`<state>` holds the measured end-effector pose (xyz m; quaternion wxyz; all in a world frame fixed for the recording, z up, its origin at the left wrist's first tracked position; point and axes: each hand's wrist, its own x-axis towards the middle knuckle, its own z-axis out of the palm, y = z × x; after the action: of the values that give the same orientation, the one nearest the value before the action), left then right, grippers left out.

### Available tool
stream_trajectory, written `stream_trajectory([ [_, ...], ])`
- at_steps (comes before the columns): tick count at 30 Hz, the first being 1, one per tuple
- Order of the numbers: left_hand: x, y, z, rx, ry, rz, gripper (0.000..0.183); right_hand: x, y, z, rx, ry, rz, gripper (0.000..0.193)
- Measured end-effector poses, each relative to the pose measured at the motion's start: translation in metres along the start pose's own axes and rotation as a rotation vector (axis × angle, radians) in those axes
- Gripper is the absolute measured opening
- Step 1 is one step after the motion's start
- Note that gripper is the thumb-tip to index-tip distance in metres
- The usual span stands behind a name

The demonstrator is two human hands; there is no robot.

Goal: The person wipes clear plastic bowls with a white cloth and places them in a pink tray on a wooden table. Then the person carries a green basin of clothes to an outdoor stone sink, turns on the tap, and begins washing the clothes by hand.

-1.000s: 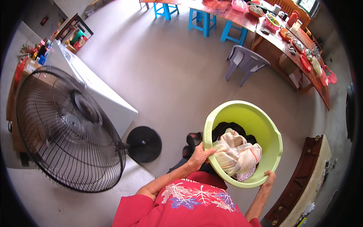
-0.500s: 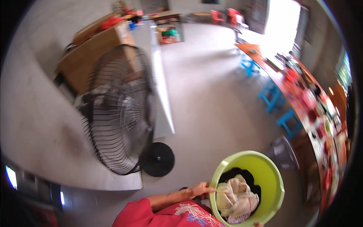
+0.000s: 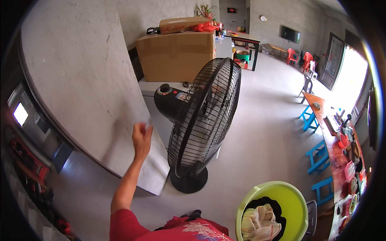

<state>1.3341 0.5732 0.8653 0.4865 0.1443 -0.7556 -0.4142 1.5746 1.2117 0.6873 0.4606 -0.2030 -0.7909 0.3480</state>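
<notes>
My left hand [image 3: 142, 140] is raised in front of the grey wall, its fingers loosely bent and apart with nothing in them. It is just left of a black standing fan [image 3: 205, 116]. The fan's motor housing [image 3: 171, 104], with a round knob [image 3: 164, 89] on top, is above and to the right of my hand, not touched. At the lower right is a lime-green plastic tub [image 3: 296, 205], tilted so that its inside shows. In it lie a cream-white cloth [image 3: 261, 225] and a black cloth [image 3: 278, 209]. My right hand is out of sight.
A large cardboard box [image 3: 177, 56] stands behind the fan. The fan's round base [image 3: 189, 180] is on the floor by the wall's end. Along the right runs a cluttered reddish table [image 3: 337, 160] with blue stools [image 3: 317, 156] beside it. A grey bin [image 3: 311, 219] is behind the tub.
My left hand has let go of the tub's rim and moved up and left toward the fan. The view has turned left, so the fan appears farther right.
</notes>
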Motion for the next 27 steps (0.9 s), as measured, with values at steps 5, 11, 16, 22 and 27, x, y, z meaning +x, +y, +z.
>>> stream_trajectory([
  [5, 0.130, 0.006, 0.066, 0.057, -0.065, 0.220, 0.045, -0.025, -0.015, -0.002, -0.012, 0.009, 0.043, 0.019],
  [11, 0.196, -0.050, 0.109, 0.281, -0.388, 0.135, 0.058, -0.050, -0.025, -0.011, -0.070, 0.034, 0.075, 0.020],
  [16, 0.209, -0.061, 0.115, 0.185, -0.450, 0.103, 0.051, -0.065, -0.035, -0.023, -0.154, 0.010, 0.046, 0.020],
  [22, 0.207, -0.058, 0.120, -0.167, -0.443, -0.019, 0.048, -0.059, -0.049, 0.003, -0.020, 0.078, 0.364, 0.019],
  [27, 0.208, -0.057, 0.135, 0.089, -0.367, 0.001, 0.050, -0.071, -0.016, 0.012, 0.008, 0.071, 0.069, 0.019],
])
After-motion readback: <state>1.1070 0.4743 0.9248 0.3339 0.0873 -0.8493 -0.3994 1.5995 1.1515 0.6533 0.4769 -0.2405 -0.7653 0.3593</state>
